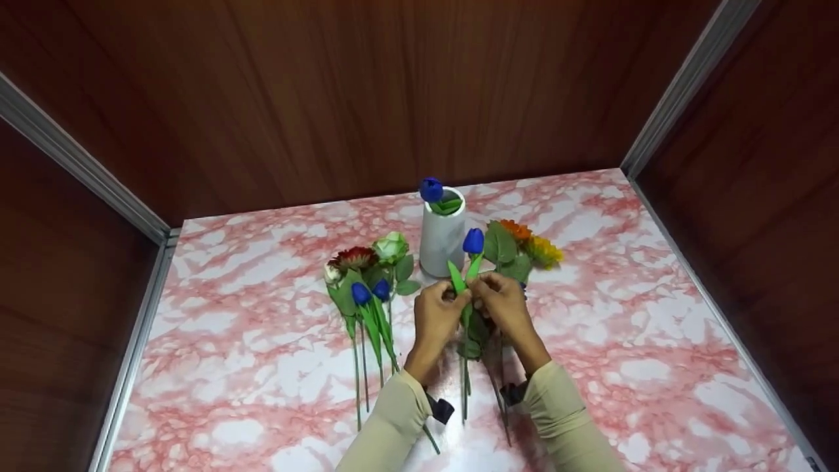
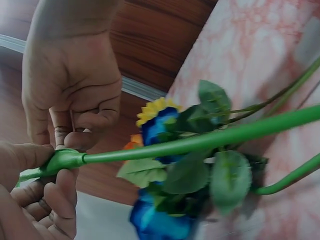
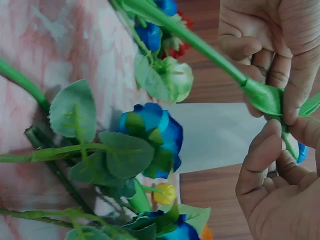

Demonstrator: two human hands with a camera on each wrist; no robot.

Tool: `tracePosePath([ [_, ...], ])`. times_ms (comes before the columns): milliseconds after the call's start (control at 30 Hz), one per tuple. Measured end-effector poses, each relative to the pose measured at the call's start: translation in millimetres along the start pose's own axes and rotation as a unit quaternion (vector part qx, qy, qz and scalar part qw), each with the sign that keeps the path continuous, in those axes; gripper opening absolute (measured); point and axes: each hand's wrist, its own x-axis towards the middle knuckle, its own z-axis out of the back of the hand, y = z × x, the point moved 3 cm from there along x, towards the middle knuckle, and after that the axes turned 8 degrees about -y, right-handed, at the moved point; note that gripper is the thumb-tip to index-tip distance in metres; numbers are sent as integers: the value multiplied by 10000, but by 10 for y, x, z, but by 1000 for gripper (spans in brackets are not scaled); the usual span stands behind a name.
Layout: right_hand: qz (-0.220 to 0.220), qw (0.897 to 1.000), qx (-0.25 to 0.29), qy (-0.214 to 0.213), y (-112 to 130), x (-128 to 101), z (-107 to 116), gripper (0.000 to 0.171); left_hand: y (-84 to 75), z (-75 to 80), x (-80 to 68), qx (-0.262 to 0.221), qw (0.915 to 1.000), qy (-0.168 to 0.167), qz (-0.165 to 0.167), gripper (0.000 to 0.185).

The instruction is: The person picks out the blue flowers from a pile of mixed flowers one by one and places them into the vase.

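Observation:
A blue tulip (image 1: 473,241) with a green stem and leaves stands between both hands, in front of the vase. My left hand (image 1: 438,316) pinches its stem where the leaves join. Close beside it, my right hand (image 1: 503,303) pinches at the leaves just above. In the left wrist view the green stem (image 2: 150,152) runs off to the right from the fingers. The tall white vase (image 1: 440,244) holds another blue tulip (image 1: 430,189) that leans over its rim.
Left of the hands lie a dark red flower (image 1: 355,257), a pale green rose (image 1: 391,247) and two blue tulips (image 1: 361,294). On the right are an orange flower (image 1: 516,229), a yellow flower (image 1: 544,252) and blue roses (image 3: 155,140). Wood-grain panels (image 1: 367,98) enclose the marbled table (image 1: 262,341).

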Motion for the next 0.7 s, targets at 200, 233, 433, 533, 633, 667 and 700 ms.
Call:
tracePosePath([
  [200, 124, 9998, 157, 83, 111, -34, -34, 20, -120, 113, 43, 38, 9993, -50, -368, 8],
  [233, 137, 9997, 179, 81, 123, -35, -39, 20, -136, 130, 49, 56, 9993, -60, -358, 8],
  [433, 257, 9994, 234, 30, 140, -20, -47, 25, -206, 214, 72, 348, 9972, -181, -632, 14],
  [533, 353, 9990, 273, 81, 127, -1, -48, 27, -267, 281, 78, 529, 9941, -317, -888, 16],
  [633, 376, 9986, 351, 76, 105, 23, -50, 26, -346, 352, 80, 675, 9904, -493, -1101, 15],
  [667, 374, 9986, 363, 60, 96, 33, -49, 25, -376, 374, 80, 693, 9891, -540, -1178, 16],
  [700, 367, 9986, 381, 25, 87, 42, -49, 23, -402, 392, 81, 740, 9880, -577, -1225, 15],
])
